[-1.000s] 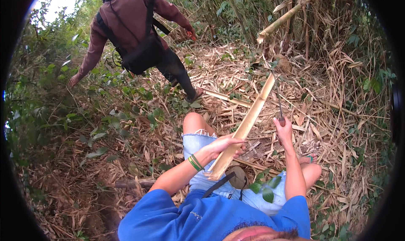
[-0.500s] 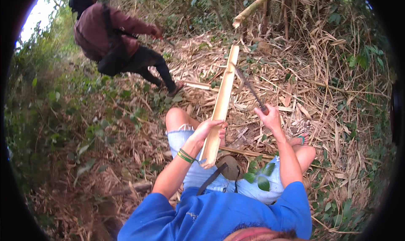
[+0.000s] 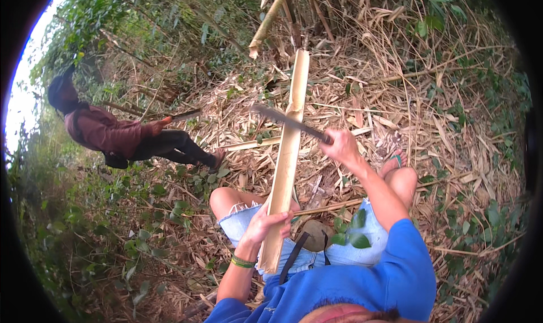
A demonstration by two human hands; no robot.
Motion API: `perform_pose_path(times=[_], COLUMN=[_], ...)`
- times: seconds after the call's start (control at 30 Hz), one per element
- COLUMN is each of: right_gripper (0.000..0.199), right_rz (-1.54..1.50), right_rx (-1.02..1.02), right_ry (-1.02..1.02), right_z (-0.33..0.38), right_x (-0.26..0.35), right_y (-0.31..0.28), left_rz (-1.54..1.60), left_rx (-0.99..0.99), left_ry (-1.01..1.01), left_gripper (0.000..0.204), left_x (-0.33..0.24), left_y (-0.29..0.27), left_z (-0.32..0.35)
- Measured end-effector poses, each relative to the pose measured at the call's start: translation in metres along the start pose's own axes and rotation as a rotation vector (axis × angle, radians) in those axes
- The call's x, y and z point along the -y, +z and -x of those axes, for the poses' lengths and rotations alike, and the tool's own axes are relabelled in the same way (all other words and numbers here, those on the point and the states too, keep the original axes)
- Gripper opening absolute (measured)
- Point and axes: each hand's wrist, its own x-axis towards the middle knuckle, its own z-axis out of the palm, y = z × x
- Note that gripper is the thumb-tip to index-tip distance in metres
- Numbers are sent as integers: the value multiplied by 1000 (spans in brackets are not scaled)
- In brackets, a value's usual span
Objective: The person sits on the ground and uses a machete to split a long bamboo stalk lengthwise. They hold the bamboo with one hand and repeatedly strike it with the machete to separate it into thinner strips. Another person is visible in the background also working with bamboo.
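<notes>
A long split piece of bamboo (image 3: 287, 153), pale and hollowed along its inner face, slants up from my lap, its far end pointing away from me. My left hand (image 3: 269, 223) is wrapped round its lower part, thumb across the inner face. In my right hand (image 3: 341, 146) is the handle of a machete (image 3: 288, 121) with a dark blade. That blade lies across the bamboo near its middle, just below a node, and points left; whether it touches the bamboo I cannot tell.
A person (image 3: 121, 132) in a maroon top stands at the left, holding a long blade. Another bamboo strip (image 3: 249, 144) lies on the dry leaf litter (image 3: 362, 105). A cut bamboo pole (image 3: 270, 20) hangs at the top. A leafy sprig (image 3: 356, 232) is by my right thigh.
My left hand has drawn the bamboo nearer to me. The machete has come down from near the far end to its middle and swung leftward across it. The other person has turned, blade raised.
</notes>
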Motion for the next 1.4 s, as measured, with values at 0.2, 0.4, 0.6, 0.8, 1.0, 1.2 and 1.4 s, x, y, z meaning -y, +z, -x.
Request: perform_pose_path(times=[0.2, 0.4, 0.6, 0.8, 1.0, 1.2, 1.4], right_gripper=[15, 15, 16, 20, 20, 17, 14], right_rz=[78, -64, -27, -217, -91, -198, -288], right_rx=[-37, -83, -38, -267, -165, -277, -205], right_ry=[-475, -12, -351, 66, -355, 72, 20], right_z=[24, -6, 23, -18, 17, -8, -2], right_x=[36, -4, 28, -22, 37, -39, -4], right_y=[-2, -29, -18, -50, -29, -31, -41], left_rz=[-82, -151, -169, -148, -289, -332, -345], left_rx=[-39, 29, -18, 73, 81, 137, 111], left_ry=[49, -75, -44, -113, -20, -84, -108], left_gripper=[53, 57, 67, 75, 83, 90, 92], left_x=[-4, 3, 6, 10, 0, 6, 18], left_y=[0, 2, -3, -5, -8, -7, -24], left_z=[5, 40, 40, 79, 72, 98, 106])
